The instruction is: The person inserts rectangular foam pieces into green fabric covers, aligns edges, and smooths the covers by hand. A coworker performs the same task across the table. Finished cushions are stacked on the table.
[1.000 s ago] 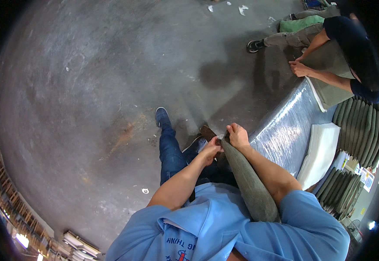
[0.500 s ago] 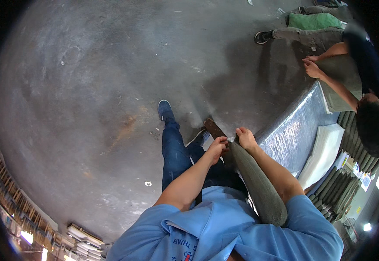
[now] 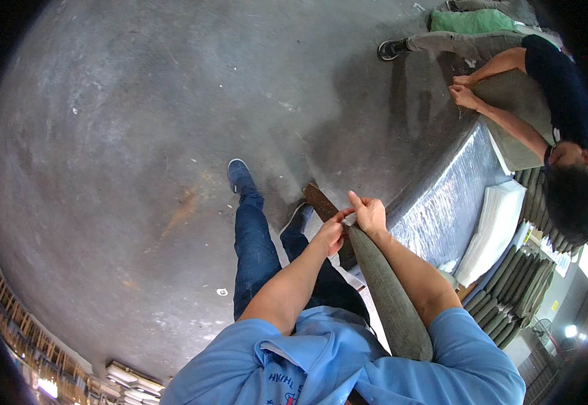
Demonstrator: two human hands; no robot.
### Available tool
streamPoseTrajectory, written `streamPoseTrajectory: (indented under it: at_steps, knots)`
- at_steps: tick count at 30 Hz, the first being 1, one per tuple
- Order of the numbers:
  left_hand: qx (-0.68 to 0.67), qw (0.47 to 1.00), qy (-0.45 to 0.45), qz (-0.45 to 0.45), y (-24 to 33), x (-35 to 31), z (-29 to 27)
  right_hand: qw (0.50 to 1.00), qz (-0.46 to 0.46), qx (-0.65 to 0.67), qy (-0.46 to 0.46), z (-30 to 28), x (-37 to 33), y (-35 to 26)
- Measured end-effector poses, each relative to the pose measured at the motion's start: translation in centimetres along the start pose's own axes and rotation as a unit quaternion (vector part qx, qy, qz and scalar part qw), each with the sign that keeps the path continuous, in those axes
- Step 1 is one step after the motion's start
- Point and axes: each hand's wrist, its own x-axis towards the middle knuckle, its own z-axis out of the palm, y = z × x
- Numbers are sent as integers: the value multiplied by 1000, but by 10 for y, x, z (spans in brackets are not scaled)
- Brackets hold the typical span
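A grey-green fabric cushion (image 3: 389,291) stands edge-on in front of me, running from my belly away to a narrow far corner. At that corner a small whitish bit (image 3: 350,220) shows between my hands. My left hand (image 3: 331,233) pinches the cushion's corner from the left, its fingers closed. My right hand (image 3: 369,216) grips the same corner from the right, thumb stretched out and the other fingers curled, partly hidden behind the cushion. A brown beam-like edge (image 3: 322,202) lies under the cushion's far end.
To the right is a table covered in shiny plastic film (image 3: 435,202), with a white padded stack (image 3: 493,233) on it. Piled grey-green cushions (image 3: 513,293) stand beyond. A co-worker (image 3: 567,101) handles another cushion (image 3: 520,101) at the far right, near a green sack (image 3: 472,21).
My right thumb has stretched out and the right hand has turned over the corner. My left hand stays at the corner. The whole view has shifted slightly.
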Motion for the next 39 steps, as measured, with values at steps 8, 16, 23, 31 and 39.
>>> streamPoseTrajectory:
  at_steps: [8,16,23,31,39]
  knots:
    - [-14,986,143,87,-22,-3,-12,999,-2,-6,-53,-12,1,-12]
    - [-111,939,244,217,-46,-21,8,998,-53,-25,-34,-10,-2,-7]
    - [-181,971,45,149,-46,-22,14,996,-66,-47,-37,-12,-7,-8]
    - [-60,988,15,144,-38,-55,11,994,-91,-54,-13,-34,-39,-2]
    - [57,955,103,273,-46,-71,13,993,-110,-42,-16,-64,-56,-4]
